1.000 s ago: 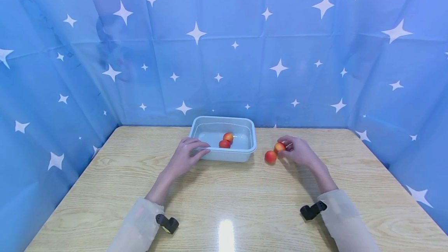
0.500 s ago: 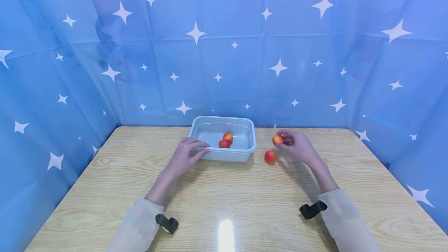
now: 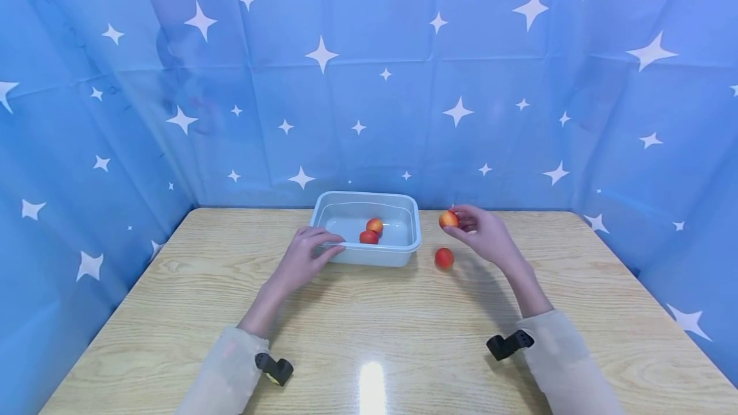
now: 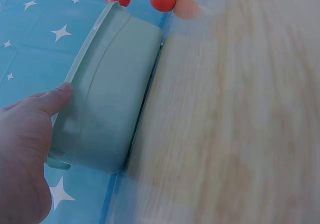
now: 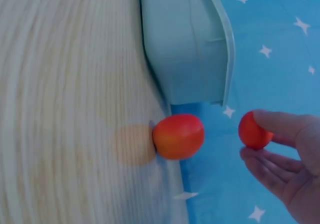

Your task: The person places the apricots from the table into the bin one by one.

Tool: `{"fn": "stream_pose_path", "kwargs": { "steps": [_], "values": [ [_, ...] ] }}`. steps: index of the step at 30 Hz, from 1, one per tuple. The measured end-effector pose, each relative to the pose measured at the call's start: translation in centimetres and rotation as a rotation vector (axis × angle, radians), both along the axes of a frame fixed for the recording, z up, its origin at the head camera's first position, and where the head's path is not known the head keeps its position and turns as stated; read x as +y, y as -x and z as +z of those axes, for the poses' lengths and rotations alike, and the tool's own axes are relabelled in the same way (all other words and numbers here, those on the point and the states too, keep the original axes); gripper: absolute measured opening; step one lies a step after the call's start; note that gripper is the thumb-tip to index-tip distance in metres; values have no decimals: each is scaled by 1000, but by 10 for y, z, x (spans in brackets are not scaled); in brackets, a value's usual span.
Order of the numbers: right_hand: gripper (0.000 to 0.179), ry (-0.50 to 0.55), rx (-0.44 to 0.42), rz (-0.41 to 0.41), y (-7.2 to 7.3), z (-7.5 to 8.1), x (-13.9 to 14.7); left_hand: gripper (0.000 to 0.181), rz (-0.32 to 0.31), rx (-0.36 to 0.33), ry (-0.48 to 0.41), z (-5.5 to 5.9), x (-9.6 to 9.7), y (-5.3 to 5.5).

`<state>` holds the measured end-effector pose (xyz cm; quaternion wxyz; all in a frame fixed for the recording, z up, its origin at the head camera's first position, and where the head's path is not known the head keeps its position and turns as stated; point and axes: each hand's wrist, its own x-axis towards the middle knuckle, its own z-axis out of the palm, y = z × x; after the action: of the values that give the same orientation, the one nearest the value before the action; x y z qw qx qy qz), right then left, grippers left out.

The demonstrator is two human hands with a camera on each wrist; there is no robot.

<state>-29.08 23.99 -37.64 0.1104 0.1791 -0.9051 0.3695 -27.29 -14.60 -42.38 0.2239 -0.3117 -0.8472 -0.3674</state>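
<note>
My right hand (image 3: pixel 489 235) holds a small round red-and-yellow fruit (image 3: pixel 448 219) between thumb and fingers, raised above the table to the right of the bin. A second fruit (image 3: pixel 444 259), mostly red, lies on the table below that hand; the right wrist view also shows this lying fruit (image 5: pixel 178 137) close to the bin's end. With my left hand (image 3: pixel 304 256) I grip the near left rim of a light blue plastic bin (image 3: pixel 369 256), thumb on the outer wall. Two more fruits (image 3: pixel 369 237) sit inside, touching each other. The inner fingers of my left hand are partly hidden by the wall.
The bin stands near the back of a light wooden table (image 3: pixel 369 312). Behind it hangs a blue curtain (image 3: pixel 369 114) with white stars. Black wrist cameras (image 3: pixel 510 344) are strapped over both sleeves.
My right hand has lifted one fruit from beside the other and moved it up and left toward the bin. The left hand and the bin have stayed put.
</note>
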Motion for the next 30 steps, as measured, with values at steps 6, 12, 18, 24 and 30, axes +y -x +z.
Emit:
{"fn": "stream_pose_path", "kwargs": {
  "steps": [6, 12, 18, 24, 30],
  "values": [
    [43, 18, 8, 16, -2, 7, -10, 14, -2, -6, 4, 0, 1, 1],
    [40, 34, 8, 25, -3, 10, -18, 14, -9, 1, 6, 0, 1, 1],
    [39, 45, 17, 44, -3, 11, -26, 15, -1, -13, 9, -1, 0, 1],
    [40, 47, 10, 55, -3, 12, -32, 15, 5, -8, 2, -1, 0, 0],
    [41, 45, 11, 56, -2, 13, -39, 15, 7, -18, 0, -2, 0, 1]
  ]
}}
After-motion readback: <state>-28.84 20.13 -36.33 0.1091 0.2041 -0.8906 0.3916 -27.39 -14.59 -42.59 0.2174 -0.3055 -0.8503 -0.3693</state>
